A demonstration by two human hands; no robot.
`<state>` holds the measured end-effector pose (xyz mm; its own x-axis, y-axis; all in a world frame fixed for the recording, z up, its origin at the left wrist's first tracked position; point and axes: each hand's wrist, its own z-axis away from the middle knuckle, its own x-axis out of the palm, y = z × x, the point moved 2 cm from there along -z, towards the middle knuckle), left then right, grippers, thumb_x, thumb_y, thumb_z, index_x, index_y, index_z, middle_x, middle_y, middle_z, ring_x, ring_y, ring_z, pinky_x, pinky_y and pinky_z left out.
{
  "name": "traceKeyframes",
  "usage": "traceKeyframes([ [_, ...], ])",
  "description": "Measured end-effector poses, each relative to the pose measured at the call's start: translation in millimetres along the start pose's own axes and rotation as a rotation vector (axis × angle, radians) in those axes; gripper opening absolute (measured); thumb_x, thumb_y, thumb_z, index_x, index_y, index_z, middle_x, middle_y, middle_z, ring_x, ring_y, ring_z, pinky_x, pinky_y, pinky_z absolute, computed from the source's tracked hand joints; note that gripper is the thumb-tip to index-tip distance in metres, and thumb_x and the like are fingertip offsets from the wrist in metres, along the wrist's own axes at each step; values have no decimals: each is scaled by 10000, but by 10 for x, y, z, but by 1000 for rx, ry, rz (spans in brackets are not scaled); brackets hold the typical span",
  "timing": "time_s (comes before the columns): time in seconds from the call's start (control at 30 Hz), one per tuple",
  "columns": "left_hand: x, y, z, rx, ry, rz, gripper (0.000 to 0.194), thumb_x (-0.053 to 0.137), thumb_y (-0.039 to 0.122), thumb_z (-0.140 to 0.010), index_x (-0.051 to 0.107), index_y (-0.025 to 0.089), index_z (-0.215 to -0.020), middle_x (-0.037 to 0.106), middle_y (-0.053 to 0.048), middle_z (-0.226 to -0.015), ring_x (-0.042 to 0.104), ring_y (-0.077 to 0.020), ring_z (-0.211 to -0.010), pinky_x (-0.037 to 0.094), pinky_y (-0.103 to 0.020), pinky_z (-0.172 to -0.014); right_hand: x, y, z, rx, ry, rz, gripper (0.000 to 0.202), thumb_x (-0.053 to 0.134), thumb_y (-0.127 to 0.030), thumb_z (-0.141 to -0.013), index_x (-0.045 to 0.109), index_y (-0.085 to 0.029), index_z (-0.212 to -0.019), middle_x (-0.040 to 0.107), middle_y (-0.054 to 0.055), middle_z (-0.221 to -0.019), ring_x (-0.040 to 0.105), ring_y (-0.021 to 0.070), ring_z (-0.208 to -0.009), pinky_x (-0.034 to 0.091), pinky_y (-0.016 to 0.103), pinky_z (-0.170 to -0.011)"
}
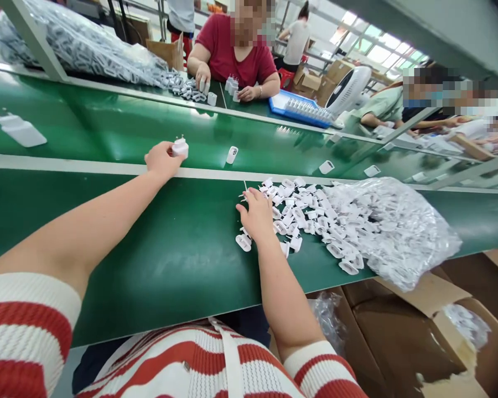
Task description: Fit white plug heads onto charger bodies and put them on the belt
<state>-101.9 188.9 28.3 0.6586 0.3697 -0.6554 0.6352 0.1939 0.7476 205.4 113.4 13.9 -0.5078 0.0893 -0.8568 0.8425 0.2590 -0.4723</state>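
Observation:
My left hand point(161, 161) is closed around a white charger point(180, 147), whose two pins point up. It hangs at the near edge of the green conveyor belt point(120, 138). My right hand point(258, 214) rests at the left end of a pile of small white plug covers point(299, 214) with pins, on the green worktop point(170, 249). Its thumb is spread from the fingers, and the fingertips touch the pieces. Whether a piece is pinched there is partly hidden.
A clear plastic bag point(415, 232) spills more plug covers at the right. White chargers and housings point(231, 155) lie along the belt. Opposite, a person in a red shirt point(219, 44) handles white pieces near a blue tray point(299, 108). Cardboard boxes point(398, 315) stand below right.

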Motion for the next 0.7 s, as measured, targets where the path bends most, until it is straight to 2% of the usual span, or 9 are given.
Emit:
traceKeyframes([
  [0.1,17,-120,-370,-39,61,-112,346,707,446,-875,673,221,-1135,753,-85,-1195,646,-337,-1163,374,-535,-1098,-10,-40,34,-4,6,-72,393,701,-174,-892,734,-174,-1284,660,166,-1347,714,311,-1123,566,526,-1052],
  [0.17,32,-159,-422,-59,100,-118,501,733,482,-862,610,186,-1248,679,-108,-1331,556,-355,-1280,335,-559,-1113,0,-39,43,13,-9,-97,384,710,-146,-866,756,-178,-1246,658,153,-1291,737,267,-940,620,477,-904],
  [0.27,100,-33,-312,-17,262,-92,936,731,622,-856,315,143,-1544,285,-116,-1683,207,-378,-1521,187,-576,-1200,11,-54,40,10,6,-160,285,645,-122,-902,784,-169,-1146,673,144,-1270,732,250,-992,615,432,-911],
  [0.33,251,186,-220,136,250,-78,984,658,695,-897,211,166,-1597,117,-63,-1728,113,-325,-1536,139,-523,-1222,-6,-78,31,23,82,-329,234,590,-174,-961,783,-165,-1093,716,136,-1229,719,239,-1067,603,409,-956],
  [0.43,632,539,-171,286,8,-84,1034,716,724,-828,294,168,-1591,254,-74,-1696,239,-293,-1493,214,-466,-1207,-43,-97,9,172,135,-798,285,571,-222,-960,761,-195,-1172,772,99,-1181,726,201,-1013,620,379,-912],
  [0.47,762,622,-184,250,-59,-89,1043,772,694,-779,355,150,-1565,354,-116,-1656,300,-322,-1474,250,-474,-1192,-52,-99,-1,251,96,-961,316,581,-195,-926,759,-211,-1187,781,80,-1179,730,185,-991,625,362,-902],
  [0.53,966,727,-226,157,-114,-87,821,789,587,-775,541,129,-1410,582,-188,-1463,449,-380,-1382,330,-495,-1127,-78,-103,-21,417,-17,-1243,348,610,-111,-826,784,-223,-1106,794,51,-1160,738,161,-987,626,336,-947],
  [0.63,1066,751,-212,135,-112,-68,367,639,447,-892,678,171,-1131,720,-181,-1207,583,-370,-1225,389,-478,-1055,-138,-109,-43,594,-162,-1502,399,600,12,-675,801,-204,-944,799,31,-1067,746,140,-985,601,307,-1071],
  [0.7,988,687,-81,169,-97,-59,301,582,412,-923,691,188,-1092,734,-158,-1199,609,-338,-1183,411,-451,-1040,-170,-119,-47,627,-215,-1590,431,583,52,-631,799,-186,-918,791,27,-1017,749,136,-981,588,294,-1116],
])
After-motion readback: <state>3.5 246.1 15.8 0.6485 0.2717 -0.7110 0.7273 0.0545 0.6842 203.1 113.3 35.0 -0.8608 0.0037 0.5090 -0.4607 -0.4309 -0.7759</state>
